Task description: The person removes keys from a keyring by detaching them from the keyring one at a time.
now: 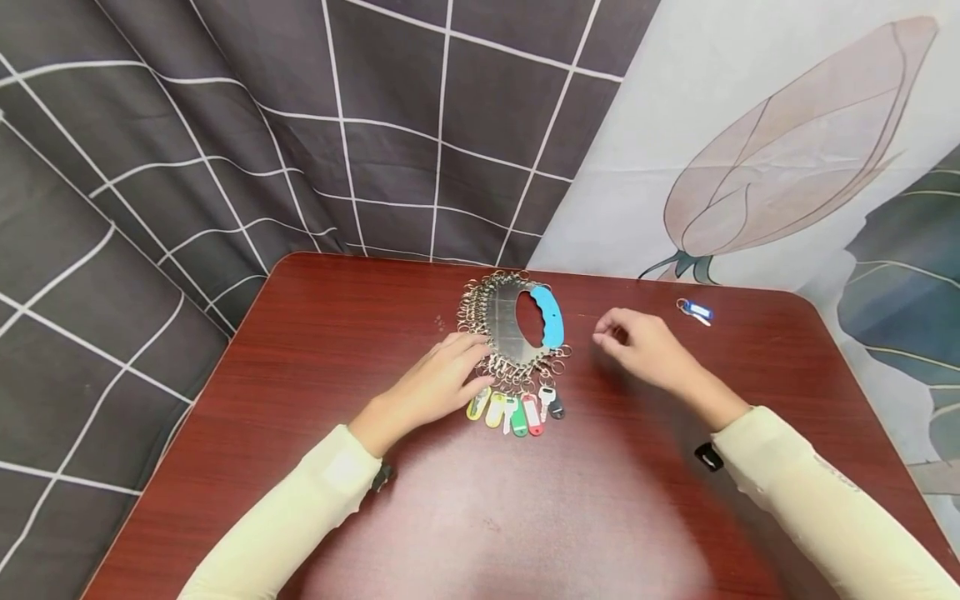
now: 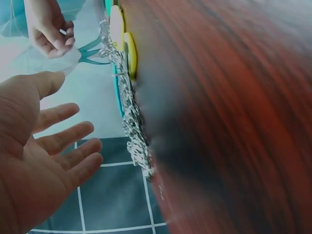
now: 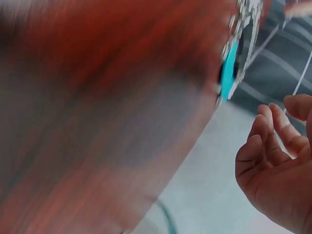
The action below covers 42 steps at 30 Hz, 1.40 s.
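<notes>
Keys [image 1: 547, 402] seem to be going on the blue-handled key holder [image 1: 504, 314], left grip [image 1: 433, 378] and right grip [image 1: 647, 346] are loose and empty, and pinching seems needed next.

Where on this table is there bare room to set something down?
On the table, one bare patch lies between the left sleeve and right sleeve, nearer the person than the coloured tags. Another lies between the left hand and the table's left edge. It is crowded around the metal plate: rings line much of its rim, with the left hand close by.
</notes>
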Motion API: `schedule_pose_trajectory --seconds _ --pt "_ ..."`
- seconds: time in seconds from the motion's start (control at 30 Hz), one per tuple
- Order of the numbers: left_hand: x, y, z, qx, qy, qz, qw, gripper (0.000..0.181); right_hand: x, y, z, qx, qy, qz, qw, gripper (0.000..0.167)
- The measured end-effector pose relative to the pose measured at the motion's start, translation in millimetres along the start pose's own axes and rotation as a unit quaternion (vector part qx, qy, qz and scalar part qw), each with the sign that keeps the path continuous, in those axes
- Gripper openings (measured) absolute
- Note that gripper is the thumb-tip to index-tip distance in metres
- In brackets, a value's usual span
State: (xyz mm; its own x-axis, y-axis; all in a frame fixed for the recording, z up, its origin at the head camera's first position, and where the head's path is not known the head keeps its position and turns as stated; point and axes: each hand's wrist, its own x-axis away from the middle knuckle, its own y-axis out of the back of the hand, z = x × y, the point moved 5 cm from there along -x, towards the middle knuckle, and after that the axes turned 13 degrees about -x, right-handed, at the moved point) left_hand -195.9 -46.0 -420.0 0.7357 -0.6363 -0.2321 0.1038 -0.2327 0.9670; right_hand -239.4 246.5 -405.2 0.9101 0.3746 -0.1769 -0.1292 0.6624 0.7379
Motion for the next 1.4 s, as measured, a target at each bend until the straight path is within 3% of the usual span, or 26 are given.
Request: schedule_pose_trajectory --seconds 0.43,0.73,0.9,1.4 --pt "-19.1 -0.1 -14.5 0.027 0.001 -0.001 0.9996 0.037 5.4 -42 27 -0.021 -0.033 0.066 0.997 0.011" --pt "-34.6 -4.4 -26.1 0.008 0.021 0.026 0.9994 0.022 5.0 -64 38 0.068 -0.086 0.105 0.9884 0.03" --pt "-40.1 -8.5 -30.6 0.003 0.022 0.039 0.999 0.017 5.9 -72 37 0.093 -0.105 0.124 0.9823 0.031" --pt "-50.3 -20.5 -35.9 0.031 0.044 0.062 0.9966 0.012 5.1 -81 34 0.091 -0.156 0.14 0.9735 0.038"
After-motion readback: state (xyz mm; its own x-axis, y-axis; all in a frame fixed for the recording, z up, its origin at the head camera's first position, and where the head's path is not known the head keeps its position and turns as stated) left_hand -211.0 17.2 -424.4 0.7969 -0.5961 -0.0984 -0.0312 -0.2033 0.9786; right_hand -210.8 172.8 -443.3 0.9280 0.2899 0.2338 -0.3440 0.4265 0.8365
